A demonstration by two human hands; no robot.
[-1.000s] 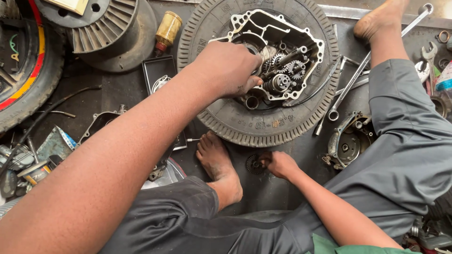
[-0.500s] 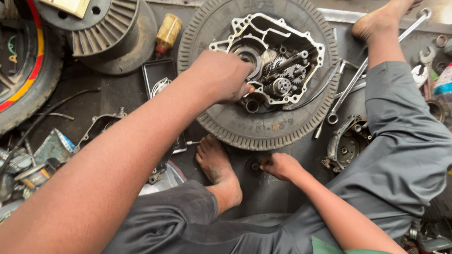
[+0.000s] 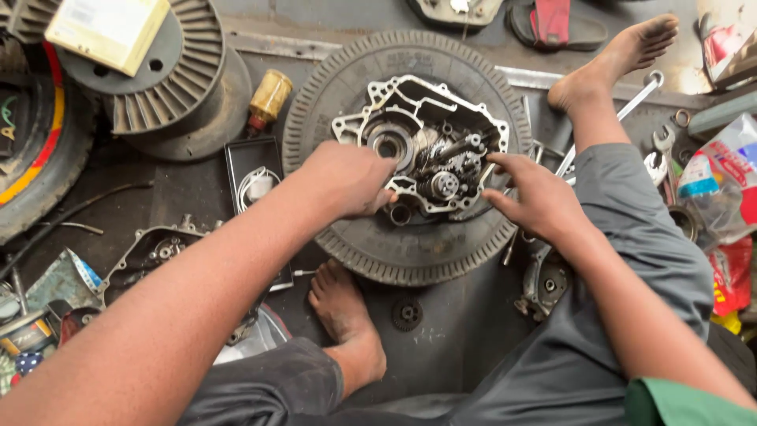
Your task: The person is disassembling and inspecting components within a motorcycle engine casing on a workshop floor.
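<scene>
I sit on a dark, greasy floor (image 3: 457, 347) with my legs spread around a large toothed disc (image 3: 426, 252) that lies flat between them. On the disc rests an open engine case (image 3: 422, 150), pale metal, with gears (image 3: 445, 183) and a shaft showing inside.

My left hand (image 3: 347, 180) rests on the case's left edge, just beside a round bearing hole (image 3: 388, 144). Its fingers curl down over the rim, their tips at the edge; I cannot tell whether the grip is closed on anything. My right hand (image 3: 536, 197) hovers at the case's right edge, fingers spread and apart, holding nothing, the fingertips (image 3: 498, 162) near the gears.

My left foot (image 3: 343, 312) sits bare just below the disc, with a small gear (image 3: 407, 313) on the floor just beside it. My right foot (image 3: 611, 59) stretches out past the disc's upper right, touching a long spanner (image 3: 631, 102).

To the left lie a second case half (image 3: 158, 252), a black tray (image 3: 256, 181) with a white cable, a small yellow bottle (image 3: 270, 96) and a finned drum (image 3: 169, 87) with a cardboard box (image 3: 106, 31) on top. A tyre (image 3: 35, 158) with a red stripe lies at the far left. More spanners (image 3: 658, 154) and plastic packets (image 3: 717, 181) sit at the right.
</scene>
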